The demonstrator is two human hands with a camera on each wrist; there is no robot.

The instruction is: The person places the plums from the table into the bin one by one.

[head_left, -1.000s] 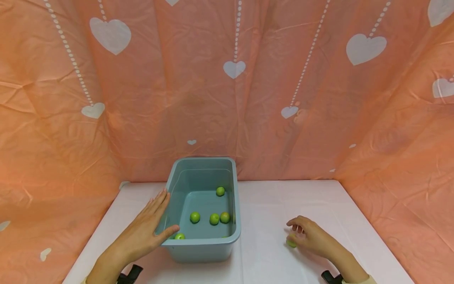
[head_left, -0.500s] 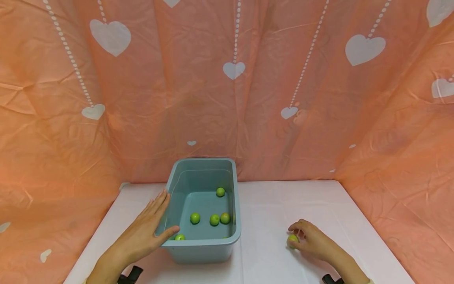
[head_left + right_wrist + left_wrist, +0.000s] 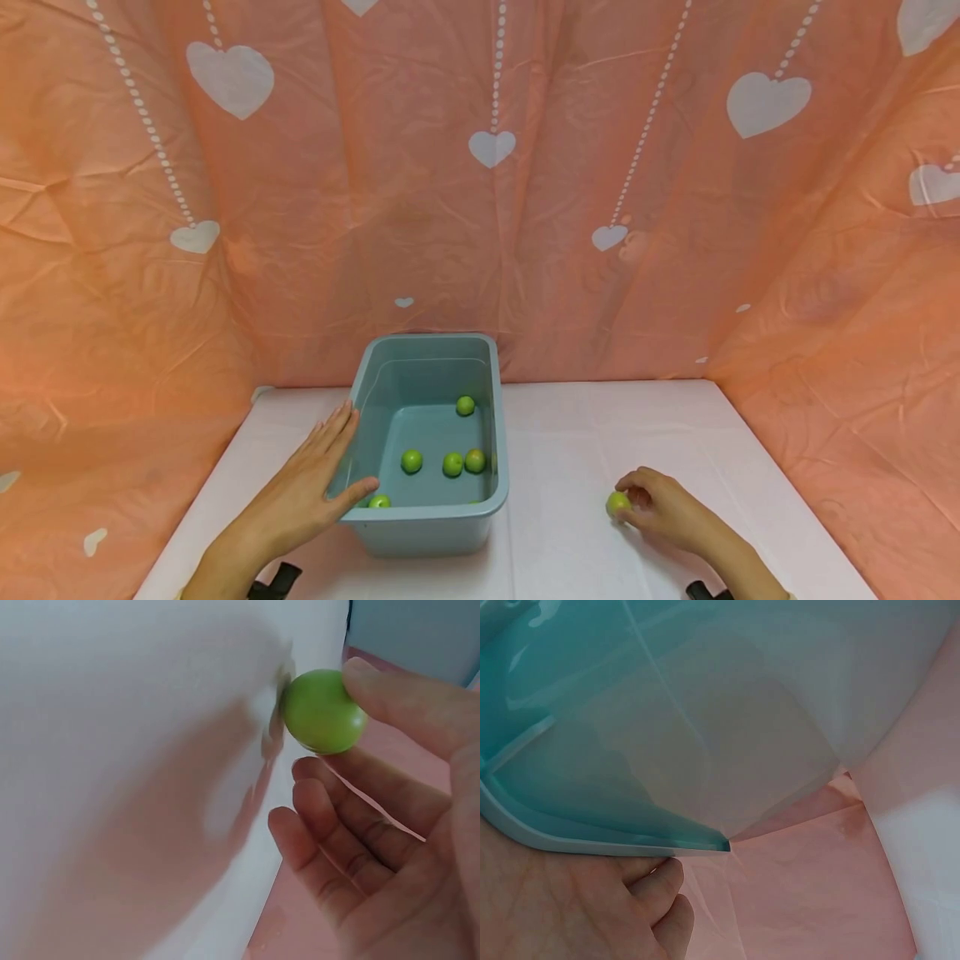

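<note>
My right hand [image 3: 662, 506] pinches a small green apple [image 3: 618, 503] low over the white table, right of the bin. Seen from the right wrist, the thumb lies on one side of the apple [image 3: 324, 712] and the index finger on the other, while the remaining fingers are loosely bent. My left hand [image 3: 303, 483] rests along the left rim of a blue-grey plastic bin [image 3: 420, 513], fingers fairly straight and thumb over the near left corner. In the left wrist view, the hand [image 3: 577, 900] lies against the outside of the rim.
Several green apples [image 3: 412, 461] lie on the bin's floor, one of them [image 3: 379, 502] partly hidden by the near wall. The table [image 3: 570, 433] has a white cover. Orange-pink sheeting [image 3: 555, 275] with white hearts hangs behind and at both sides.
My right hand's fingers have closed in on the apple, which now shows more fully between thumb and index finger. The left hand and the bin have stayed in place.
</note>
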